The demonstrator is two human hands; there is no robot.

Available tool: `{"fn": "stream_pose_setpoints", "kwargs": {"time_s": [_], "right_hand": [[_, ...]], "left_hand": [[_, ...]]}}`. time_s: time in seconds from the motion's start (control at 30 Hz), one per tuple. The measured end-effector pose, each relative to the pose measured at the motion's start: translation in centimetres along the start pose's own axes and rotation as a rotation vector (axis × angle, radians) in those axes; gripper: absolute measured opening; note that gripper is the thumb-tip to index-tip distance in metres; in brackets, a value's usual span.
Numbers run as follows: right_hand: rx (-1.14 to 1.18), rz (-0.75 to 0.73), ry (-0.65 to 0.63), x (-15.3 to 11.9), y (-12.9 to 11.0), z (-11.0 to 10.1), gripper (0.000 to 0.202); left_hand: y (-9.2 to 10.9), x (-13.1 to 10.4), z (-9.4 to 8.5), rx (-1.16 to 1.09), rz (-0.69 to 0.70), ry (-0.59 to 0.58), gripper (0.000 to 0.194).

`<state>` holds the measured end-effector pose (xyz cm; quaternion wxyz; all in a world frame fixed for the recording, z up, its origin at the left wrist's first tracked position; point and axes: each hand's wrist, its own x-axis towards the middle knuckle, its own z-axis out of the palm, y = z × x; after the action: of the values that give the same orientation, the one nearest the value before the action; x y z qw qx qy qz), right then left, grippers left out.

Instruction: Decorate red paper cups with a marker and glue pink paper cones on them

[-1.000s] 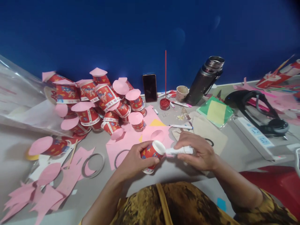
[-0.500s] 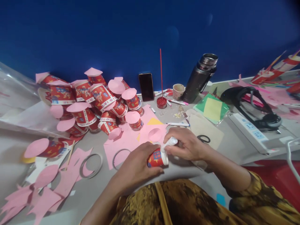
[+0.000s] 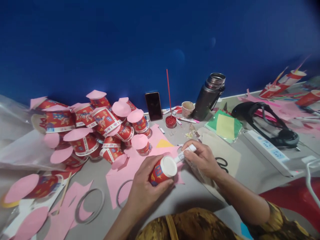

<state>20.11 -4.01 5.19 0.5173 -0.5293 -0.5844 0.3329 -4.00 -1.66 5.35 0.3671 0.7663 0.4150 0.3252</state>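
Note:
My left hand [image 3: 147,183] is wrapped round a small red paper cup [image 3: 159,172], tilted so that its white round end points up and to the right. In my right hand [image 3: 203,158] is a white tube or bottle [image 3: 186,152], pinched between thumb and fingers. The tube's narrow end is close to the edge of the cup's white end; whether they touch is hard to tell. Pink paper [image 3: 115,188] lies flat on the grey table behind and left of my left hand, partly hidden by it.
Red cups with pink paper discs [image 3: 107,120] are piled at the left. Behind my hands are a phone [image 3: 153,106], a red tin [image 3: 171,121] and a black flask [image 3: 208,96]. Scissors [image 3: 222,164], a power strip [image 3: 268,150] and tape rings [image 3: 90,206] lie nearer.
The cup has turned in my left hand, so its white end now faces up more. My right hand has drawn the tube slightly right of it. The camera view has shifted.

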Motion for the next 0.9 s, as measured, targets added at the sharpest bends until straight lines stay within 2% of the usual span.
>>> {"fn": "stream_pose_setpoints", "kwargs": {"time_s": [0.1, 0.23, 0.4, 0.63, 0.73, 0.9], "right_hand": [[-0.029, 0.012, 0.002, -0.2, -0.3, 0.3, 0.015], [-0.11, -0.021, -0.051, -0.3, -1.2, 0.4, 0.01], [-0.115, -0.124, -0.072, -0.1, -2.3, 0.1, 0.019], [-0.115, -0.089, 0.001, 0.2, -2.1, 0.8, 0.021], [-0.104, -0.077, -0.093, 0.4, -2.3, 0.7, 0.025], [-0.124, -0.11, -0.304, 0.7, -2.6, -0.7, 0.029]], "left_hand": [[-0.5, 0.7, -0.3, 0.011, -0.047, 0.024, 0.055], [-1.3, 1.4, -0.4, 0.052, -0.088, -0.013, 0.058], [-1.3, 2.1, -0.3, 0.063, -0.065, -0.146, 0.062], [-1.5, 2.3, 0.0, 0.006, -0.011, -0.164, 0.061], [-1.6, 2.1, 0.0, 0.001, 0.021, -0.148, 0.062], [-1.7, 1.8, -0.3, 0.002, 0.083, -0.118, 0.055]]}}
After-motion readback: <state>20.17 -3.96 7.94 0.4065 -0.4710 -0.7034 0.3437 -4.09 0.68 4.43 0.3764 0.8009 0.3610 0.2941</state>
